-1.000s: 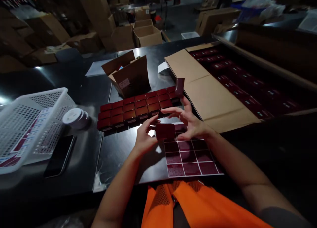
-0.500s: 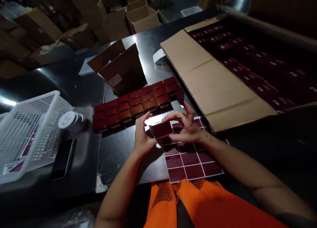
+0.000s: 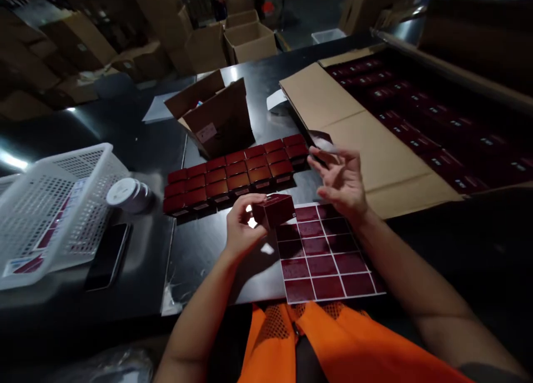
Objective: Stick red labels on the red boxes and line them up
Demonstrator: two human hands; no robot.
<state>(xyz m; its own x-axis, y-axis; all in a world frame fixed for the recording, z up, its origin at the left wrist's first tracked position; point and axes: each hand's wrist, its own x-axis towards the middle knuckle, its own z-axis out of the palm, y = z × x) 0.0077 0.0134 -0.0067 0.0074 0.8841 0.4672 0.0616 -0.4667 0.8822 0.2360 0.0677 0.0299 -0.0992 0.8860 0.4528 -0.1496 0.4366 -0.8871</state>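
Note:
My left hand (image 3: 244,225) pinches a small dark red box (image 3: 277,211), tilted, above the near edge of the metal table. Up and to the right, my right hand (image 3: 343,180) has its thumb apart. A curled dark red label (image 3: 322,140) with a pale underside sits at its fingertips, seemingly caught between the fingers; motion blur hides the exact grip. Below the hands lies a sheet of dark red labels (image 3: 322,265) in a white-lined grid. Behind the held box, small dark red boxes (image 3: 237,169) stand in close rows.
An open carton (image 3: 220,119) stands behind the rows. At right a large carton's flap (image 3: 375,155) borders many packed dark red boxes (image 3: 441,161). On the left are a white basket (image 3: 83,205), a round white-lidded container (image 3: 129,194) and a phone (image 3: 108,257).
My right hand has let go of the small box and moved up and right, with the curled label. The box stays in my left hand, now turned. The view has shifted slightly.

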